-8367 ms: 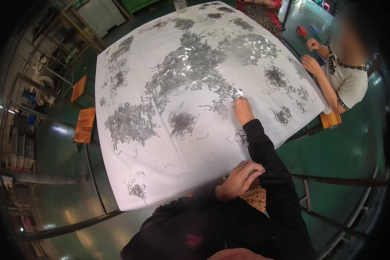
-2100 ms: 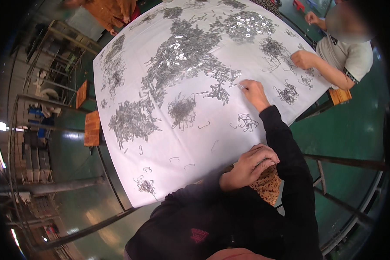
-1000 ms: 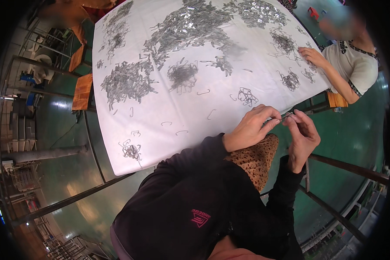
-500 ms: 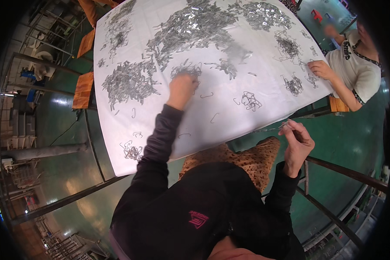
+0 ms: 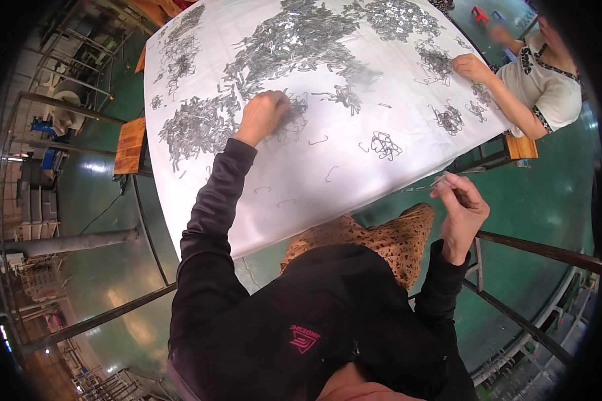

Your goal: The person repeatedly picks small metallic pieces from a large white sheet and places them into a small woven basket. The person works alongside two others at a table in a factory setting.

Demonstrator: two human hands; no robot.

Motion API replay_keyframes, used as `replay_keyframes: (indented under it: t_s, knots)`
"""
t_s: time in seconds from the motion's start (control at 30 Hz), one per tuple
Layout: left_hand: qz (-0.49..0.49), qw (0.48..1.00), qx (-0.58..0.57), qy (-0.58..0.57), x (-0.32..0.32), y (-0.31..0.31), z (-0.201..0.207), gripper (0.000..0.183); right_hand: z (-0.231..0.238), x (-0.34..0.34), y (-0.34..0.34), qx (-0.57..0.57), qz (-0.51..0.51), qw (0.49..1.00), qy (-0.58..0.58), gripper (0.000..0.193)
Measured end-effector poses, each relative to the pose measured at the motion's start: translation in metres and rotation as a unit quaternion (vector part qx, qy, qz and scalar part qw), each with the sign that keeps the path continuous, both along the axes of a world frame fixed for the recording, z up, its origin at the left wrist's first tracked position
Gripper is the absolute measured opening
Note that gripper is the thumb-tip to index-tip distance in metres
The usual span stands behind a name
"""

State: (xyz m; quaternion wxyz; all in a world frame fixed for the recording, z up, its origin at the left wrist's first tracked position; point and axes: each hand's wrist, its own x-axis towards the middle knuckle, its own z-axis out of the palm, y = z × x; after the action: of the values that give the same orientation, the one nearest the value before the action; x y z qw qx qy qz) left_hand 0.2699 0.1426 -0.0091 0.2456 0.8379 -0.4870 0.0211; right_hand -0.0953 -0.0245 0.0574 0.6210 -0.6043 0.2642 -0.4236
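Note:
My left hand [image 5: 263, 115], its fingers curled together, is at the inner edge of a heap of small flat metal clips [image 5: 201, 127]. Whatever those fingers pinch is too small to name. Beside them lies a loose cluster of bent wire hooks [image 5: 289, 127], partly covered by the hand. Off the table's front edge, my right hand [image 5: 461, 215] pinches a thin metal wire piece [image 5: 418, 189] between thumb and fingers, and it points left toward the cloth. Single wire hooks [image 5: 330, 174] are scattered on the white cloth [image 5: 361, 175] between both hands.
A large heap of metal clips [image 5: 294, 47] covers the far middle. More hooks [image 5: 385, 146] lie in clusters at right. A co-worker's hand [image 5: 471, 68] touches a hook pile at the far right. Wooden stools [image 5: 130, 146] and a dark metal frame stand around the table.
My left hand has shifted left and a little farther from me, off the hook cluster. The co-worker's hand has moved away toward a farther hook pile. My right hand keeps its pinch.

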Motion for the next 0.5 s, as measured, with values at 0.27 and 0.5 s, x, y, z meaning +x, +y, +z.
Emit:
replay_keyframes:
  t_s: [0.27, 0.5]
  knots:
    - [-0.044, 0.972, 0.007, 0.229, -0.043, 0.006, 0.026, 0.017, 0.010, -0.007, 0.000, -0.032, 0.006, 0.999, -0.008, 0.021]
    - [-0.143, 0.965, 0.151, 0.162, -0.082, 0.040, 0.022, 0.014, 0.011, -0.011, 0.002, -0.051, -0.001, 0.998, -0.022, 0.022]
